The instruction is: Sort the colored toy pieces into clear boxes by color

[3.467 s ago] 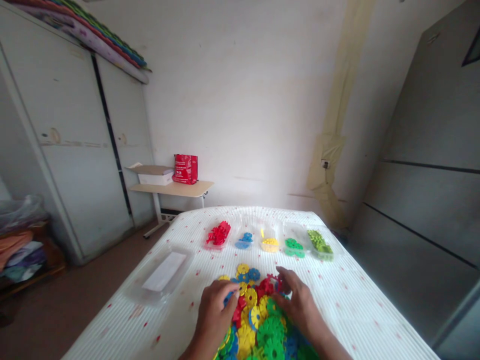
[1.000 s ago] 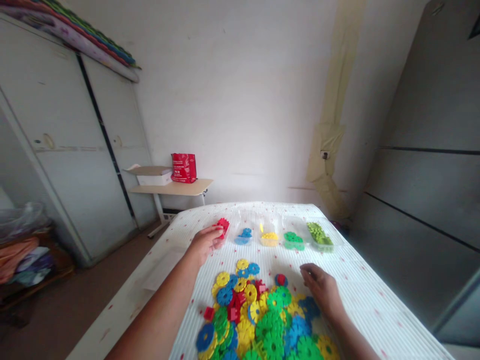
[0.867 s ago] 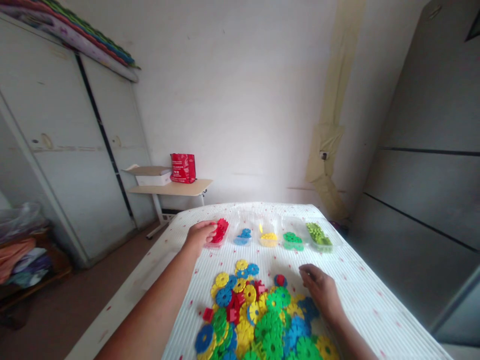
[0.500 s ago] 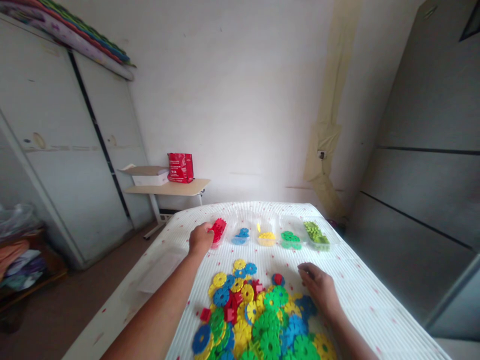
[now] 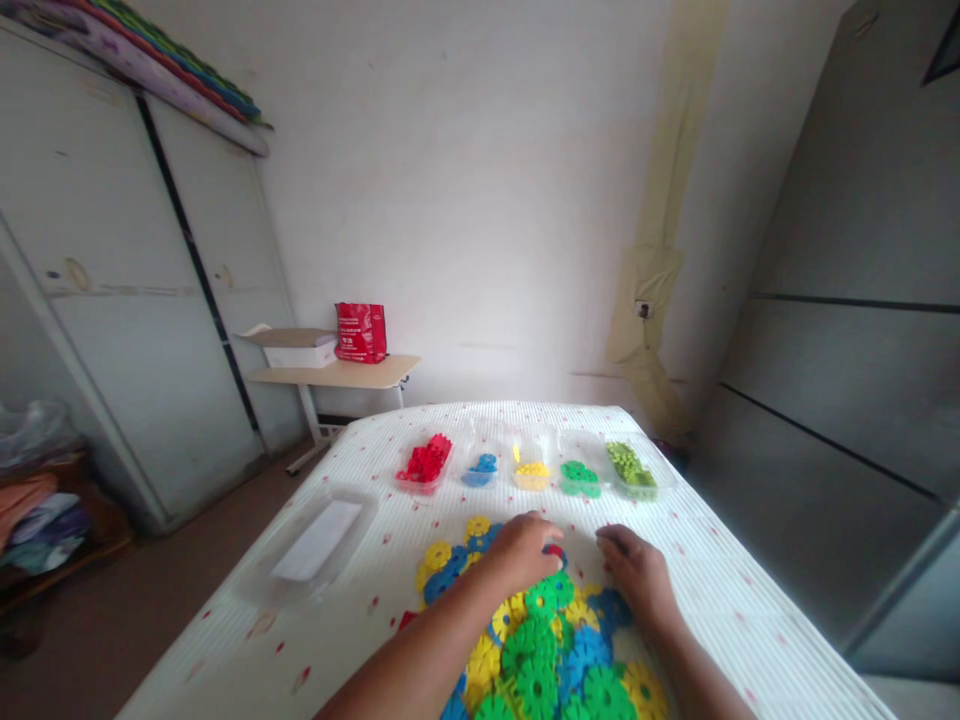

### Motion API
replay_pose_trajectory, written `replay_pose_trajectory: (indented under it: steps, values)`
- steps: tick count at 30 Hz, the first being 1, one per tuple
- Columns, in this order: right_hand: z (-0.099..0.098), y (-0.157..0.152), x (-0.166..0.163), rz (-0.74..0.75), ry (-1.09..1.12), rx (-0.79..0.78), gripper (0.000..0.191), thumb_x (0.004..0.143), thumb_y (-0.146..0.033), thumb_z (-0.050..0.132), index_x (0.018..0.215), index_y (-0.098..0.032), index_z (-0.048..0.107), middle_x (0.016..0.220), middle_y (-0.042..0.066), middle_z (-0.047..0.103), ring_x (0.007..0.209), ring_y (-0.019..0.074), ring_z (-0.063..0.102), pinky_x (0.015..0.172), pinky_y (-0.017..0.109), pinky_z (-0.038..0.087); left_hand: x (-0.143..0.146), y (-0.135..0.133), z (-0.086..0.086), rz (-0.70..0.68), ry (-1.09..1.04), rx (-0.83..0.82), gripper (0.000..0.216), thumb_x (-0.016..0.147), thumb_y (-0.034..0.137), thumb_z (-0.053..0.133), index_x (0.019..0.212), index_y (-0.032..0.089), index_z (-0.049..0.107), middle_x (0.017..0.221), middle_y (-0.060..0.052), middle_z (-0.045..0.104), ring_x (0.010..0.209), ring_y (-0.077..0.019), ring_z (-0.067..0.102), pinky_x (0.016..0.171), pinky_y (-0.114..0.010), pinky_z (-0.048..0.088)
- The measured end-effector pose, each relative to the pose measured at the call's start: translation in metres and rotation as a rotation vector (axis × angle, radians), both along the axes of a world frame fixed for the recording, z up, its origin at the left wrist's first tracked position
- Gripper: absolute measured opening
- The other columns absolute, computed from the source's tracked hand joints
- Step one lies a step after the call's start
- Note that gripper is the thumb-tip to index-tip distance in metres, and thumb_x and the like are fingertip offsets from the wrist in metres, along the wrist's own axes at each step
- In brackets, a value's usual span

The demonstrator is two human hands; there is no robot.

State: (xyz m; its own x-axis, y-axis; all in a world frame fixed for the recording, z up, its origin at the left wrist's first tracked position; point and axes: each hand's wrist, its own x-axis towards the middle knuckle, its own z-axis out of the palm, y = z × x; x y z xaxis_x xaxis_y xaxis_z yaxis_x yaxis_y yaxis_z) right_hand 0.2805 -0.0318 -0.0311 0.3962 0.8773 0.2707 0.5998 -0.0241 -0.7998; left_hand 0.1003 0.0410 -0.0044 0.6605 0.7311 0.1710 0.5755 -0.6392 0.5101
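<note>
Head view: the left hand [image 5: 523, 552] spans the disc pile [image 5: 534, 655], fingertips by the red piece [image 5: 553, 550] at one o'clock; the right hand [image 5: 637, 575] curls apart at two. Neither grip can be told. Best pinch lightly, leaving neighbouring discs undisturbed.

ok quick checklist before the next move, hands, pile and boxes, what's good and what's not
1. Boxes open on top: ok, pieces show in all five.
2. One colour per box: ok, red, blue, yellow, green and light green from left to right.
3. Pile down to one colour: not ok, several are mixed.
4. Left hand gripping the red piece: cannot tell, its fingertips are right by it.
5. Right hand empty: cannot tell, its fingers are curled.
</note>
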Motion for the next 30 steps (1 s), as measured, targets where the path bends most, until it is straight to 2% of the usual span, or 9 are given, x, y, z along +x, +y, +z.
replay_pose_trajectory:
  steps: [5,9,12,17,19,21,25,30]
  values:
    - [0.002,0.000,0.000,-0.018,0.043,-0.027,0.031,0.072,-0.040,0.045,0.078,-0.017,0.064,0.057,0.001,0.062,0.050,0.0143,0.056,0.052,0.025,0.042,0.005,-0.006,-0.010,0.022,0.055,0.023,0.022,0.069,0.020,0.052,0.083,0.022,0.068,0.085,-0.002,0.065,0.081,-0.0163,0.059,0.073,-0.024,0.044]
    - [0.005,-0.001,-0.001,-0.025,0.045,-0.036,0.032,0.069,-0.042,0.046,0.077,-0.017,0.065,0.055,0.000,0.061,0.048,0.0145,0.055,0.051,0.025,0.042,-0.007,0.001,-0.005,0.086,0.051,0.039,0.017,0.066,0.020,0.055,0.078,0.022,0.068,0.078,0.000,0.067,0.075,-0.0147,0.060,0.069,-0.022,0.043]
    - [0.005,-0.001,-0.001,-0.015,0.026,-0.043,0.032,0.069,-0.042,0.046,0.077,-0.017,0.065,0.056,0.000,0.062,0.050,0.0148,0.056,0.052,0.025,0.042,-0.030,0.020,0.010,0.184,0.011,0.074,0.021,0.068,0.018,0.054,0.083,0.022,0.068,0.085,0.000,0.069,0.080,-0.0136,0.060,0.073,-0.021,0.043]
    - [0.003,0.000,-0.003,0.019,-0.053,-0.048,0.033,0.072,-0.041,0.044,0.080,-0.017,0.065,0.060,0.001,0.064,0.054,0.0159,0.058,0.054,0.025,0.043,-0.086,0.075,0.042,0.491,-0.072,0.156,0.028,0.073,0.015,0.050,0.096,0.017,0.065,0.097,-0.005,0.067,0.092,-0.0149,0.059,0.081,-0.022,0.041]
    - [0.002,0.001,-0.004,0.029,-0.088,-0.043,0.033,0.073,-0.040,0.042,0.080,-0.018,0.065,0.062,0.002,0.064,0.056,0.0162,0.058,0.054,0.024,0.043,-0.108,0.092,0.049,0.599,-0.093,0.175,0.035,0.073,0.014,0.050,0.106,0.016,0.061,0.107,-0.008,0.065,0.099,-0.0167,0.057,0.086,-0.024,0.040]
    - [0.002,0.001,-0.004,0.028,-0.111,-0.042,0.033,0.074,-0.039,0.042,0.080,-0.018,0.066,0.062,0.002,0.065,0.057,0.0161,0.058,0.054,0.024,0.042,-0.123,0.098,0.050,0.651,-0.098,0.172,0.041,0.070,0.012,0.053,0.111,0.014,0.058,0.108,-0.010,0.064,0.099,-0.0188,0.057,0.085,-0.026,0.040]
    - [0.001,0.001,-0.004,0.027,-0.114,-0.073,0.033,0.075,-0.038,0.041,0.081,-0.017,0.065,0.061,0.001,0.064,0.054,0.0153,0.057,0.053,0.024,0.042,-0.135,0.080,0.036,0.629,-0.109,0.140,0.032,0.070,0.010,0.051,0.100,0.012,0.064,0.097,-0.009,0.068,0.089,-0.0164,0.062,0.079,-0.023,0.044]
    - [0.003,0.000,-0.004,0.075,-0.159,-0.065,0.031,0.076,-0.036,0.040,0.080,-0.018,0.066,0.068,0.002,0.066,0.062,0.0158,0.059,0.058,0.023,0.043,-0.141,0.026,0.011,0.539,-0.133,0.111,0.023,0.070,0.013,0.048,0.085,0.017,0.066,0.088,-0.003,0.069,0.080,-0.0129,0.063,0.074,-0.020,0.046]
